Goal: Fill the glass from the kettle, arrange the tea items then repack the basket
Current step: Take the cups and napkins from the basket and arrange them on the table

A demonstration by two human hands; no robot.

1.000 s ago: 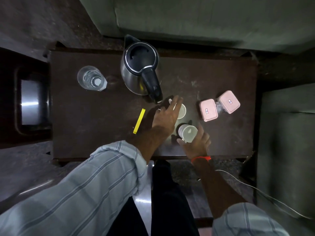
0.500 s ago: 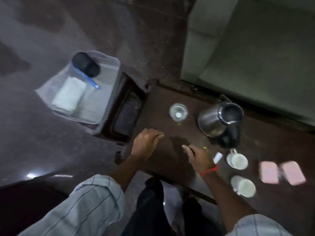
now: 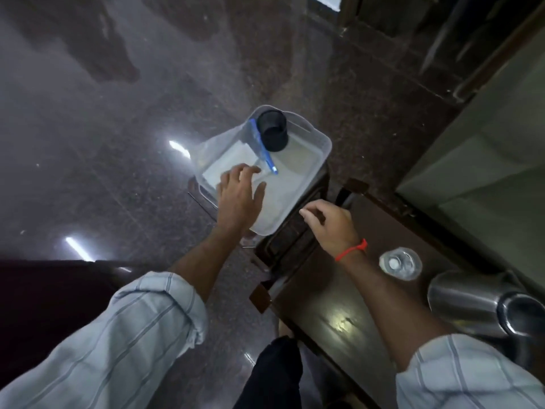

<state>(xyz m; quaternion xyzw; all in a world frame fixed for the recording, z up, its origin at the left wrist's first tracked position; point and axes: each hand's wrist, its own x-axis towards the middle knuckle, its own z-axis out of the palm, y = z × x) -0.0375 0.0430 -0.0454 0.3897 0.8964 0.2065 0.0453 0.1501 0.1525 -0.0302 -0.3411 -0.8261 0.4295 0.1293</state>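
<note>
Since the earlier frame the view has swung left, so the basket now sits near the centre and both hands have reached toward it; the cups and pink boxes have gone out of view.

Nearest, at 7 and 5 o'clock, are two striped light-blue sleeves. At 4 o'clock the dark table (image 3: 330, 293) carries the steel kettle (image 3: 472, 302) at the right edge, and just beyond it, toward 3 o'clock, the clear glass (image 3: 400, 263) holding water.

The right hand (image 3: 330, 228), with a red thread at the wrist, hovers over the table's far-left corner, fingers loosely curled and holding nothing. The left hand (image 3: 240, 196), near the centre, is spread with relaxed fingers over the basket's near end, holding nothing; whether it touches the basket cannot be told.

The translucent plastic basket (image 3: 320, 143) rests on a dark stand left of the table. Inside it, a white folded cloth (image 3: 230, 163) lies at 10 o'clock, a blue pen-like stick (image 3: 264, 150) lies beside it, and a black cup (image 3: 272, 129) sits at the far end, at 12 o'clock.
</note>
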